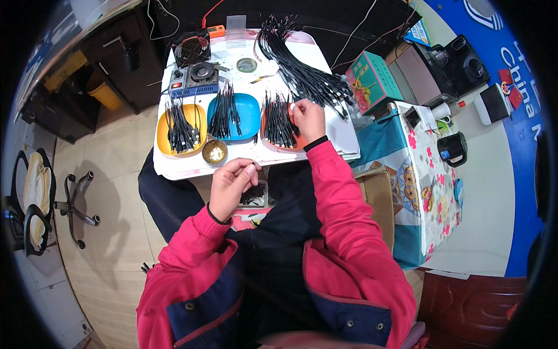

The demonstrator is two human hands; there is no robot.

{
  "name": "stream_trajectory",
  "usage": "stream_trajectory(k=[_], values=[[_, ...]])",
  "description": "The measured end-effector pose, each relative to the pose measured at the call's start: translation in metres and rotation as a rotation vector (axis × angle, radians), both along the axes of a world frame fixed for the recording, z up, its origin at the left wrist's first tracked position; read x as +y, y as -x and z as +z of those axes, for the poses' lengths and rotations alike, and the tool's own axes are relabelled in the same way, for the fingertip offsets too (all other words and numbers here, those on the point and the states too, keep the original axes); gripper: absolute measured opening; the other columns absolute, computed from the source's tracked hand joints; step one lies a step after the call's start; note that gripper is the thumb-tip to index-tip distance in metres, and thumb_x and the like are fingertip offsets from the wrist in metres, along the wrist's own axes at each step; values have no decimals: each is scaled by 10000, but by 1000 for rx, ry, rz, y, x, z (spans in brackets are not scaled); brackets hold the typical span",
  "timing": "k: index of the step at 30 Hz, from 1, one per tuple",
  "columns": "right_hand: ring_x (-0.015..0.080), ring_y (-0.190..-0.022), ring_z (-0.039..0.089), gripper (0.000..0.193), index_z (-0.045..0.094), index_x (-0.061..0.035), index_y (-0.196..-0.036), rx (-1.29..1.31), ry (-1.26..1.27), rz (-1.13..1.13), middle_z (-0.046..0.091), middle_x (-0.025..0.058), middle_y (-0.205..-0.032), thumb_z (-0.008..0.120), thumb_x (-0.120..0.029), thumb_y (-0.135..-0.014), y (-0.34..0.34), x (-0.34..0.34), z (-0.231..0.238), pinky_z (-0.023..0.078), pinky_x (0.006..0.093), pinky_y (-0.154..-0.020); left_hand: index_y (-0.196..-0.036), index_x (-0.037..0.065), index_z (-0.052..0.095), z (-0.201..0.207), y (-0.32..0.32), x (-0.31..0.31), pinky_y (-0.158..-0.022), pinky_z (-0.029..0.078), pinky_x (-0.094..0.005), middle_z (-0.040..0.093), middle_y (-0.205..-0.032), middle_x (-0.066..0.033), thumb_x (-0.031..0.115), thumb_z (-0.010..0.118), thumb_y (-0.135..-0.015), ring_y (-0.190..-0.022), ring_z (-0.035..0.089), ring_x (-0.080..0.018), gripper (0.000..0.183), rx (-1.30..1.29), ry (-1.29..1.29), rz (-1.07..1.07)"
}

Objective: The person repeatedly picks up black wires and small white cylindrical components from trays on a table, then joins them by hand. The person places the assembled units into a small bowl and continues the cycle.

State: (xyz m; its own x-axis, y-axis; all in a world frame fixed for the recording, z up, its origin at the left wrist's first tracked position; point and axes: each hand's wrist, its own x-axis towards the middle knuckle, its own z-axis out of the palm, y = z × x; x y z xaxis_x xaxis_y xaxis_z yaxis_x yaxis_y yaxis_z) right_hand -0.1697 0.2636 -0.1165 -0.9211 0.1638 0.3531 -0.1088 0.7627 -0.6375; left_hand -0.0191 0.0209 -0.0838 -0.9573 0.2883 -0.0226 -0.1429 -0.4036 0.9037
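My right hand [309,121] is closed at the right side of a bundle of short black cables [280,125] in an orange-red tray [299,142]. Whatever lies between its fingertips is hidden. Near the table's front edge, my left hand [231,185] pinches thumb and forefinger together on something small and dark, too small to name. To its upper left stands a small round bowl [215,152] with yellowish contents. More short black cables lie in a blue tray [249,110] and a yellow tray [165,145].
A large bundle of long black cables [302,70] spreads over the back right of the white table [232,64]. At the back left are a blue device with a round top [200,78] and a black fan [192,51]. A green-and-pink box [372,84] stands right of the table.
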Motion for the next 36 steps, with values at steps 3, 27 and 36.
stream_trajectory(k=[3,27,36], values=[[251,-646,642,82,655,0,-853,312,108,42,649,119,-765,663,-78,-826,-13,-5,34,505,345,-595,-1039,-28,634,-2,1,1,-580,395,-169,637,-805,-34,104,558,-983,-685,540,-51,162,26,-39,134],[26,-686,512,114,624,17,-976,-134,736,499,594,-22,-798,665,-55,-898,-176,-69,70,432,190,-613,-1115,-37,637,26,-35,11,-708,492,-207,696,-994,-69,75,568,-975,-791,606,-69,192,157,8,231],[65,-735,604,132,632,26,-1015,-32,439,490,656,40,-883,657,-17,-894,-179,-68,94,454,186,-667,-1082,-36,626,26,-39,14,-551,375,-166,693,-870,-60,68,573,-973,-627,480,-8,159,174,4,214]])
